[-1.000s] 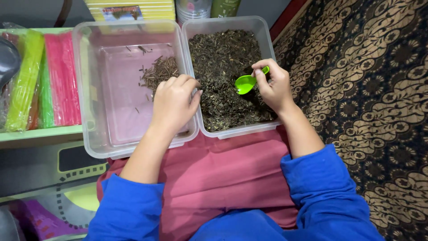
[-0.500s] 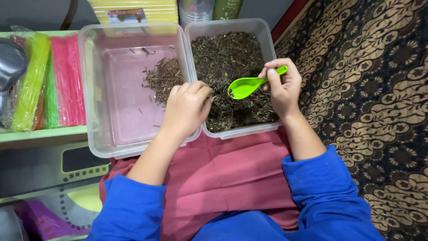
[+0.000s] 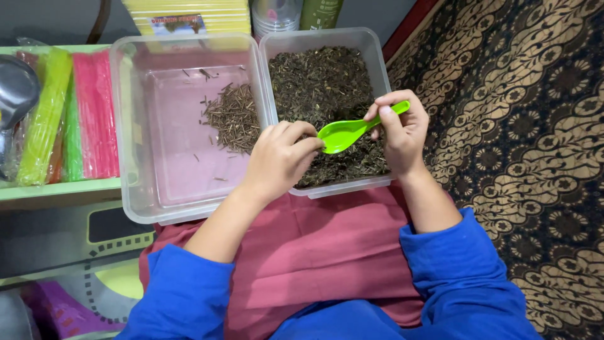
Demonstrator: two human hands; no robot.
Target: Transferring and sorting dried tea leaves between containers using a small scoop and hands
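My right hand (image 3: 399, 129) holds a bright green plastic spoon (image 3: 352, 130) by its handle over a clear plastic tub (image 3: 371, 47) filled with dark dried leaves (image 3: 321, 82). My left hand (image 3: 280, 157) is bunched with its fingertips pinched together right at the spoon's bowl; whether it holds anything is hidden. To the left stands a second clear tub (image 3: 135, 126), mostly bare, with a small heap of thin brown stems (image 3: 234, 116) near its right wall. Both tubs rest against my lap on a red cloth (image 3: 314, 252).
Bundles of green and pink plastic sleeves (image 3: 69, 113) lie on a shelf at the left beside a metal utensil (image 3: 12, 88). A yellow packet (image 3: 189, 16) and bottles (image 3: 296, 12) stand behind the tubs. Patterned dark carpet (image 3: 522, 126) covers the right side.
My right hand lifted the green spoon out of the leaves and turned it level. My left hand moved from the left tub's edge rightward to the spoon's bowl.
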